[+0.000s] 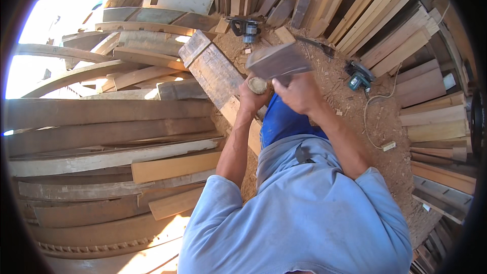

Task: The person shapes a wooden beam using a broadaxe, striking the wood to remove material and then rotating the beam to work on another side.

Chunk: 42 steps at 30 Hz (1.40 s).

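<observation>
My left hand [252, 96] is wrapped round an upright tool with a round wooden handle [257, 86], seen end-on; it looks like a chisel, but its lower part is hidden. Close beside it, my right hand [300, 93] grips a mallet [279, 61] with a blocky, brownish head, smeared by motion. The mallet's head is raised above and beyond the handle's end. Beneath my hands runs a long, worn wooden plank [215, 68], slanting from far left toward my legs. A paler piece of wood [231, 110] lies along it near my left wrist.
Stacked curved boards [111, 114] fill the left side. Leaning planks [385, 5] line the far and right sides. A dark power tool [247, 28] and a green corded power tool [358, 77] rest on the sawdust-covered ground [378, 111], its cord [369, 134] curling nearby.
</observation>
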### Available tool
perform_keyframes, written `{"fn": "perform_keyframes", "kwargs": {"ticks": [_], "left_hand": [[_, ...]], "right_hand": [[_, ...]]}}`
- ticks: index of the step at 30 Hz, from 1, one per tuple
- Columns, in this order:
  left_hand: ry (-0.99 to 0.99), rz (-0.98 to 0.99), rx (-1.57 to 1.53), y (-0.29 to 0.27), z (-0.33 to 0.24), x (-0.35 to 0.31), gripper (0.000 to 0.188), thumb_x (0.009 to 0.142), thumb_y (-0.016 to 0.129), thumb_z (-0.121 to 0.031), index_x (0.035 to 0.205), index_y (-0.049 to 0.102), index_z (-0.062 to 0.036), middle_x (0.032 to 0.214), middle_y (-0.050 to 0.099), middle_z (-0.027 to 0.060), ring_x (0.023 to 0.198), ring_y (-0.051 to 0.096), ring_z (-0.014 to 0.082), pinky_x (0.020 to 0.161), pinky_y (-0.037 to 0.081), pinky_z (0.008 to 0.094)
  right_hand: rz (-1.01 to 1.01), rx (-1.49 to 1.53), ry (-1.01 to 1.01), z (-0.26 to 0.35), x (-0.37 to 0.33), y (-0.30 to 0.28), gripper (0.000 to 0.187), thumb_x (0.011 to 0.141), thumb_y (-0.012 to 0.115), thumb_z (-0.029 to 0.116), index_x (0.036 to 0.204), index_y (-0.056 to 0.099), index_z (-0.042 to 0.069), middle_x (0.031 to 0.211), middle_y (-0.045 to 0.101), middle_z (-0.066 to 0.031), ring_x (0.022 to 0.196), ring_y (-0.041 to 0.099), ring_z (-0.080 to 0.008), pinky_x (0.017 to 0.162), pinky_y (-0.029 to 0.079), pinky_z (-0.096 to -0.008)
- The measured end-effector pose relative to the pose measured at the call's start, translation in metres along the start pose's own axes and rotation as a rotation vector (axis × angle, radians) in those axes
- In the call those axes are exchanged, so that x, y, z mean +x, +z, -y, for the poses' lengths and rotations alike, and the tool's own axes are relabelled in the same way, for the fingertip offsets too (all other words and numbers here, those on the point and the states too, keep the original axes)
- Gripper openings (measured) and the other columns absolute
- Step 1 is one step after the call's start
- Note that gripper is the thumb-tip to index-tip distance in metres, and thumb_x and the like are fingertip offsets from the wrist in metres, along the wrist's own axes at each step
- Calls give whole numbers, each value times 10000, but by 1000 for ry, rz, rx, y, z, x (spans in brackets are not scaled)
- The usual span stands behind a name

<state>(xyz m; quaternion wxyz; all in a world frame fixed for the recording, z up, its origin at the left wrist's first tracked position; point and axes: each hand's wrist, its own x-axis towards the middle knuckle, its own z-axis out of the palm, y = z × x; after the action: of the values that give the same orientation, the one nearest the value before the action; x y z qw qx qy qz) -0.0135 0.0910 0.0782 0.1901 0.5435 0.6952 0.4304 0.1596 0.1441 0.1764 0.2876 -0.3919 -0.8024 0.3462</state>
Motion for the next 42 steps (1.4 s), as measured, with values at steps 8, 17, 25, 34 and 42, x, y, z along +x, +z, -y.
{"fn": "perform_keyframes", "kwargs": {"ticks": [8, 17, 25, 34, 42], "left_hand": [[0, -140, -279, 7, 13, -18, 299, 728, 774, -57, 1016, 696, -31, 934, 732, 94, 853, 689, 187, 770, 546, 325], [-80, -133, -174, -16, 10, 0, 186, 825, 734, -81, 793, 553, -53, 707, 559, 11, 680, 527, 91, 621, 459, 286], [-149, -117, -209, -13, 10, 1, 192, 828, 736, -90, 791, 552, -50, 700, 552, 12, 674, 524, 84, 611, 453, 273], [-66, -130, -118, -3, 9, 0, 187, 844, 752, -101, 807, 575, -53, 703, 564, 5, 667, 531, 99, 609, 458, 292], [-85, -106, -161, -2, 10, -5, 183, 851, 744, -97, 822, 570, -51, 718, 555, 9, 687, 529, 94, 618, 454, 291]], "right_hand": [[254, -25, 239, -4, -19, 5, 269, 836, 677, 238, 1026, 704, 50, 886, 709, -203, 848, 684, -416, 769, 545, -468], [-52, 269, 72, 26, -15, -32, 250, 874, 686, 216, 1062, 714, 54, 971, 725, -175, 913, 694, -354, 811, 537, -385], [-123, 323, 118, 42, -15, -65, 267, 859, 710, 121, 1100, 685, 8, 1003, 731, -144, 900, 692, -255, 848, 525, -366], [-176, 300, 58, 42, -12, -80, 259, 856, 713, 100, 1093, 691, -3, 1009, 723, -133, 922, 676, -238, 869, 520, -373], [-179, 284, 53, 47, -12, -79, 260, 859, 713, 110, 1095, 700, 3, 1016, 730, -135, 925, 682, -238, 869, 521, -375]]}}
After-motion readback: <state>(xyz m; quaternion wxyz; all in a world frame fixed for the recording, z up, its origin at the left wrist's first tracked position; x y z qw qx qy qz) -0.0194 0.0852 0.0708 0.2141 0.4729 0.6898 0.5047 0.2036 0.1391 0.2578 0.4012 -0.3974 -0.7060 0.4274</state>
